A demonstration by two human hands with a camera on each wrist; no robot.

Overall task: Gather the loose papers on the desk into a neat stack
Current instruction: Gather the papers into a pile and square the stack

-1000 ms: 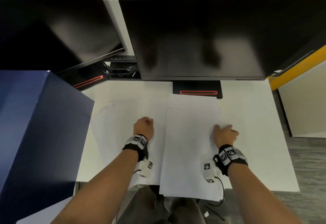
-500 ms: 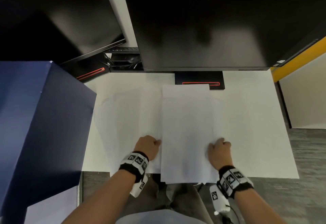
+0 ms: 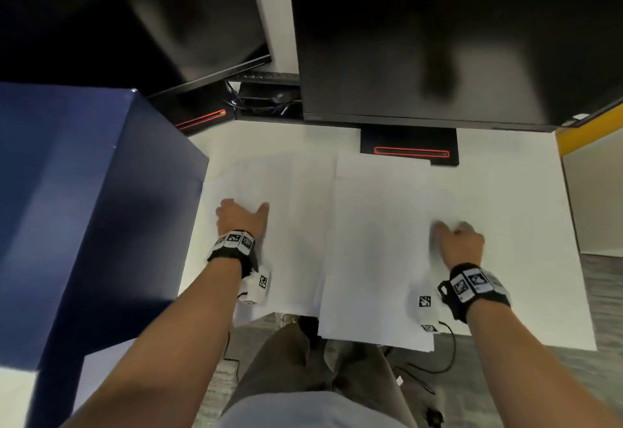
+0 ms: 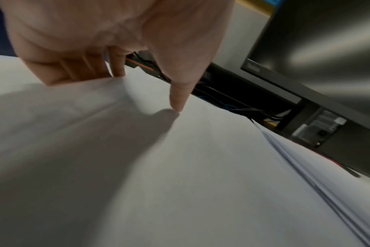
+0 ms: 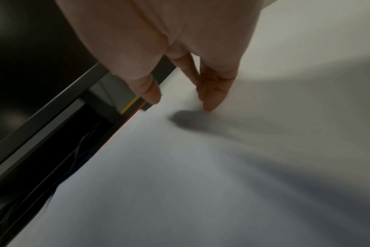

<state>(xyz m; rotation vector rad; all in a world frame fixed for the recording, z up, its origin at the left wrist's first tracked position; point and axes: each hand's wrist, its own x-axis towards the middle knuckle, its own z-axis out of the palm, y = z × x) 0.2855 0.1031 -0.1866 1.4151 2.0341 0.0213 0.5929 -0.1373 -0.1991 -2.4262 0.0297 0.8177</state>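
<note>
Loose white sheets (image 3: 286, 225) lie fanned over the left half of the white desk (image 3: 526, 211). A straighter pile of sheets (image 3: 377, 252) lies to their right and overhangs the near edge. My left hand (image 3: 242, 216) rests spread on the left sheets; in the left wrist view the left hand (image 4: 137, 93) presses straight fingers (image 4: 82, 73) and thumb tip on the paper (image 4: 201, 167). My right hand (image 3: 453, 237) sits at the right edge of the pile. In the right wrist view the right hand (image 5: 180, 102) touches the paper (image 5: 180, 175) with its fingertips (image 5: 209, 103). Neither hand holds anything.
A tall dark blue box (image 3: 84, 208) stands against the desk's left side, close to my left hand. Two dark monitors (image 3: 438, 39) hang over the back of the desk. A black monitor base with a red line (image 3: 409, 151) touches the pile's far edge. Cables (image 3: 263, 97) run behind.
Both hands have moved away from the desk's near edge. The left hand has gone left across the fanned sheets and spread out. The right hand has shifted to the pile's right edge.
</note>
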